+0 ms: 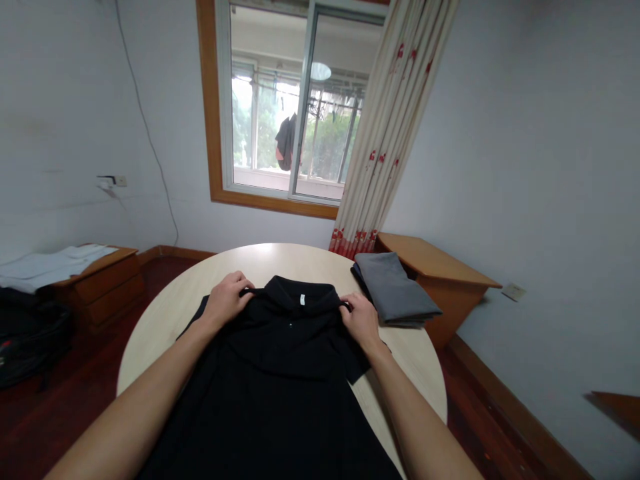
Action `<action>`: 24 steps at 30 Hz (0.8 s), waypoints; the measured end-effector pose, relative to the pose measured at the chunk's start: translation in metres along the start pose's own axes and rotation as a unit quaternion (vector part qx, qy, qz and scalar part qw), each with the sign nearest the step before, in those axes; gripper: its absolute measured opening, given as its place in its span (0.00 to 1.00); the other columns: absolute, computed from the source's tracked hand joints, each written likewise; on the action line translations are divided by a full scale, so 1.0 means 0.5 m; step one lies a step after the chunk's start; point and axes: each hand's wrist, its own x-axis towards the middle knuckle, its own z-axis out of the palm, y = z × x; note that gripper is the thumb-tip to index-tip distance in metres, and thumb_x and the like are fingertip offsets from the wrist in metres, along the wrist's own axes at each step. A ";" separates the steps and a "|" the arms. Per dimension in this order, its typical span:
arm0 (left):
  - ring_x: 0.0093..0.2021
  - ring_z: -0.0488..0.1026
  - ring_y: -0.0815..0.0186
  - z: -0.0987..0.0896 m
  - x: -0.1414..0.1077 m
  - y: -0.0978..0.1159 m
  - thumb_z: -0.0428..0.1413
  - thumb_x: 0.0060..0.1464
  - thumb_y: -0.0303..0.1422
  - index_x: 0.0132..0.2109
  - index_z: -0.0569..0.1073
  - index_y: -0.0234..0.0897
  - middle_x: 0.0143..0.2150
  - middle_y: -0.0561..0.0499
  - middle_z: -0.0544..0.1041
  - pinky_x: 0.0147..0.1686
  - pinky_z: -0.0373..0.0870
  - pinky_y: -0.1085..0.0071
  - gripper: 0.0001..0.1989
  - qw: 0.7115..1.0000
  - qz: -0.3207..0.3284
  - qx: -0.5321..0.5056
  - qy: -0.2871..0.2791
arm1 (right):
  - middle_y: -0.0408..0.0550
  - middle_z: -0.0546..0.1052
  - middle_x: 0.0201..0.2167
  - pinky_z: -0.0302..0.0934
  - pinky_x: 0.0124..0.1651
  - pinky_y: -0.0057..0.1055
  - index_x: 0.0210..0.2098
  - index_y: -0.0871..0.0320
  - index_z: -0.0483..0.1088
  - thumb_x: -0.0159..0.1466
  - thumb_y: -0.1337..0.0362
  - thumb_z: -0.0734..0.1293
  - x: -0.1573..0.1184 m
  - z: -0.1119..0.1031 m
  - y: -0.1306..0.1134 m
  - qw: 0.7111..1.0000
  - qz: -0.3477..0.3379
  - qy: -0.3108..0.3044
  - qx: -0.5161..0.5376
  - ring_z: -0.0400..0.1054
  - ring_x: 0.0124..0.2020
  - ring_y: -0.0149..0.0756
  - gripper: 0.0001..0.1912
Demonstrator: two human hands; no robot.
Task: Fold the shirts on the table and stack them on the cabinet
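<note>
A black short-sleeved shirt lies front side up on the round pale table, its collar at the far end and its lower part running off the bottom of the view. A small white label shows inside the collar. My left hand pinches the shirt at the shoulder left of the collar. At the shoulder right of the collar, my right hand grips the cloth between thumb and fingers. Both sleeves spread outward beneath my hands and wrists.
Folded grey and dark clothes are stacked at the table's right edge. Behind them stands a wooden desk by the curtain. A wooden cabinet and a black bag are on the left.
</note>
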 end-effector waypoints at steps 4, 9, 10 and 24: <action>0.35 0.74 0.60 -0.002 -0.004 0.016 0.54 0.55 0.35 0.36 0.78 0.42 0.32 0.50 0.77 0.35 0.67 0.68 0.08 0.998 -0.045 0.028 0.037 | 0.50 0.76 0.27 0.60 0.37 0.34 0.40 0.56 0.76 0.62 0.64 0.60 -0.004 -0.001 -0.012 0.995 0.066 0.075 0.026 0.69 0.29 0.41 0.13; 0.26 0.73 0.62 0.015 -0.009 0.028 0.53 0.56 0.38 0.38 0.79 0.42 0.23 0.54 0.75 0.30 0.65 0.69 0.11 0.991 -0.116 -0.040 0.058 | 0.44 0.71 0.19 0.58 0.27 0.32 0.42 0.58 0.71 0.66 0.51 0.57 -0.006 0.024 -0.014 0.968 0.169 0.069 0.172 0.66 0.20 0.38 0.19; 0.26 0.73 0.62 0.019 -0.010 0.031 0.53 0.56 0.39 0.38 0.78 0.41 0.22 0.54 0.75 0.30 0.66 0.69 0.11 0.989 -0.122 -0.069 0.056 | 0.43 0.71 0.18 0.59 0.26 0.32 0.43 0.58 0.70 0.66 0.49 0.56 -0.006 0.028 -0.014 0.959 0.181 0.057 0.211 0.66 0.19 0.37 0.21; 0.53 0.74 0.55 0.024 -0.008 0.031 0.51 0.60 0.39 0.54 0.69 0.37 0.53 0.43 0.76 0.55 0.71 0.58 0.18 0.982 -0.067 -0.150 0.093 | 0.57 0.74 0.56 0.62 0.61 0.43 0.59 0.59 0.67 0.66 0.59 0.61 -0.014 -0.001 -0.031 0.980 -0.027 0.117 0.161 0.69 0.56 0.46 0.23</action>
